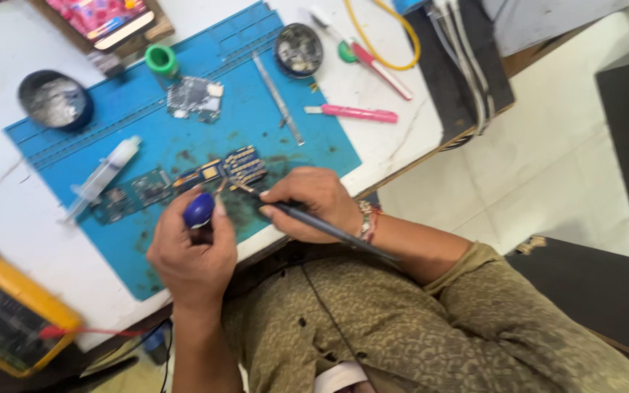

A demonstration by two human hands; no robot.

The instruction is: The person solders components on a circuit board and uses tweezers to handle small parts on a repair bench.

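A long circuit board (183,180) lies across the blue work mat (256,131) near the table's front edge. My left hand (192,251) grips a tool with a round blue handle (199,209), its thin tip pointing toward the board. My right hand (314,204) holds a slim dark soldering-type tool (329,229) like a pen, its tip at the board's right end, which carries gold contacts (244,166). Both hands rest at the mat's near edge, close together.
On the mat lie a clear syringe (103,175), a small white board (196,98), metal tweezers (278,98) and a green cap (161,60). Two round tins (55,100) (298,49), pink-handled tools (354,113), a yellow cable (394,33) and a yellow meter (5,313) surround it.
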